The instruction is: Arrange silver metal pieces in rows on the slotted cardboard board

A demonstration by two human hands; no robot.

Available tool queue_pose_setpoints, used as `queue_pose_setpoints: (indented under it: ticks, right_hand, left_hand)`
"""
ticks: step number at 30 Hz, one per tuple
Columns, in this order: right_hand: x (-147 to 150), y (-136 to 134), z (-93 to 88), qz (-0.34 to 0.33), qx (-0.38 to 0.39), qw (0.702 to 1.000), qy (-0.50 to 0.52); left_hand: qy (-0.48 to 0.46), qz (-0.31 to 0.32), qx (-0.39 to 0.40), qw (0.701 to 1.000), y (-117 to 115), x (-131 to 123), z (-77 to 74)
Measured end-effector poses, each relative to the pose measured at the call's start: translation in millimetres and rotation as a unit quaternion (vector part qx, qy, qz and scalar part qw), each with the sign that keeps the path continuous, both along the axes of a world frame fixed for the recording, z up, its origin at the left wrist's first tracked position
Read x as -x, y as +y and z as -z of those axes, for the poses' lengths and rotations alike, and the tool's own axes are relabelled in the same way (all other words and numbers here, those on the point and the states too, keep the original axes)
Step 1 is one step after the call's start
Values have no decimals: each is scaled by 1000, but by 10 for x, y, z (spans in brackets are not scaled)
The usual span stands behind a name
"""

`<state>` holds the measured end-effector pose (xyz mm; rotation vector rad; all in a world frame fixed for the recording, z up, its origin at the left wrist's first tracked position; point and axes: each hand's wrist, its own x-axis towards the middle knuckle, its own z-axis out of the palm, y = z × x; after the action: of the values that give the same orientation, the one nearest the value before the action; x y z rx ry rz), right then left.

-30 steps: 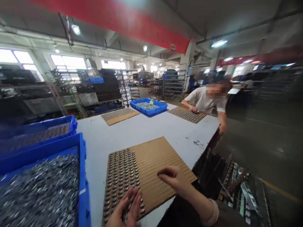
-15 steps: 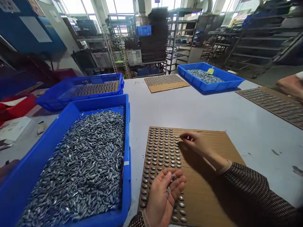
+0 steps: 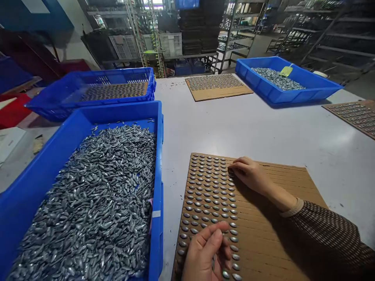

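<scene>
A brown corrugated cardboard sheet (image 3: 272, 218) lies before me, its left part set with columns of small silvery spindle-shaped pieces (image 3: 215, 200). My right hand (image 3: 249, 173) is pinched at the sheet near its far edge, by the top of the rightmost column; its fingers hide whatever they hold. Low over the near left part, my left hand (image 3: 206, 251) is curled, with a few silvery pieces partly visible inside the fingers. To the left stands a deep blue tray (image 3: 158, 164) with a large heap of loose silvery pieces (image 3: 111, 203).
A blue crate (image 3: 43, 103) with a filled sheet stands behind the tray. Farther back lie another filled cardboard sheet (image 3: 222, 93) and a blue tray (image 3: 310, 95) holding loose pieces and a yellow scoop (image 3: 286, 71). Another filled sheet (image 3: 354, 115) lies at the right edge.
The view has tilted down and shifted. My right hand has come down to the sheet's far edge at the column top. My left hand's fingers have curled in more. The co-worker's hand is out of view.
</scene>
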<state>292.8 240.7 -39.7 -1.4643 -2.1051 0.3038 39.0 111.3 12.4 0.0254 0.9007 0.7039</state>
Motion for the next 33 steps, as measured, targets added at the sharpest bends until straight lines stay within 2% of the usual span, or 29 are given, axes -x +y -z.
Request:
queue_pose_setpoints:
  ticks: [15, 24, 33]
  right_hand:
    - [38, 45, -118, -8, 20, 999, -50]
    - [50, 44, -139, -4, 20, 999, -32]
    - [28, -114, -50, 11, 4, 1000, -22]
  left_hand:
    - [48, -59, -47, 996, -27, -57, -88]
    - [52, -58, -40, 996, -47, -57, -127]
    - [50, -60, -39, 996, -75, -59, -102]
